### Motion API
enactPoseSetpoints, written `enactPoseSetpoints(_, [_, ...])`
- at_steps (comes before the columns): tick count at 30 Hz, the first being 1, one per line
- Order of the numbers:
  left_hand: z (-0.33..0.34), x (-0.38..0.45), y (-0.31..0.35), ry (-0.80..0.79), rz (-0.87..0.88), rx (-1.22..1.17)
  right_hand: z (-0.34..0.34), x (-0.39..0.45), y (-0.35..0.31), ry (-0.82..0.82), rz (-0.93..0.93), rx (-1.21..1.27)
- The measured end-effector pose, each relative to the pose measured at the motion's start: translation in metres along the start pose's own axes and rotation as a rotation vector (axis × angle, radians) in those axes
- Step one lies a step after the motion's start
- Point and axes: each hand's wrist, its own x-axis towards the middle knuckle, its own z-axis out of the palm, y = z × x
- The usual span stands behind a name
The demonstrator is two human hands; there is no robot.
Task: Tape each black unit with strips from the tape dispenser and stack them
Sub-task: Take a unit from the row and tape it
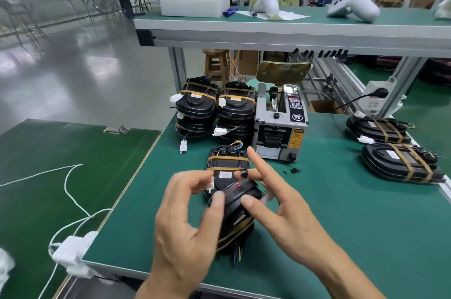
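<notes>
**Well into the batch: one unit in hand, several already taped**

The left hand and the right hand hold a black unit between them, lifted above the green bench. The left thumb and fingers curl round its near-left edge; the right thumb presses its top face while the right forefinger points away, straight. A clear strip shows just right of the grip, under the right fingers, but motion blur hides whether it is already stuck down. Brown tape bands cross the lower part of the held unit.

Directly beyond the grip lies a taped unit flat on the bench, banded in brown. Farther beyond stand two stacks of taped units, and just right of them the tape dispenser. Well to the right of the hands lie two more banded units, unstacked.

My judgement: most visible units carry tape, so the taping is far along. What seems left is finishing the held unit, then stacking it with the three loose ones. Whether more untaped units wait out of view cannot be told.
</notes>
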Motion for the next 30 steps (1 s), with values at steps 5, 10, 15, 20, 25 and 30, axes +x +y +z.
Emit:
enactPoseSetpoints(5, [0.036, 0.012, 0.037, 0.059, -0.220, -0.022, 0.004, 0.002, -0.008, 0.009, 0.009, 0.040])
enactPoseSetpoints(10, [0.046, 0.021, 0.038, 0.090, -0.315, 0.034, 0.001, -0.003, -0.007, 0.056, 0.006, 0.076])
enactPoseSetpoints(15, [0.044, 0.026, 0.037, 0.118, -0.335, 0.046, 0.001, -0.005, -0.009, 0.073, -0.028, 0.125])
enactPoseSetpoints(20, [0.042, 0.024, 0.039, 0.054, -0.332, 0.006, -0.001, -0.004, -0.009, 0.037, -0.051, 0.150])
enactPoseSetpoints(25, [0.039, 0.023, 0.037, 0.025, -0.352, -0.042, -0.001, -0.006, -0.008, 0.004, -0.055, 0.122])
enactPoseSetpoints(30, [0.040, 0.023, 0.037, 0.027, -0.352, -0.021, 0.000, -0.007, -0.009, -0.003, -0.043, 0.069])
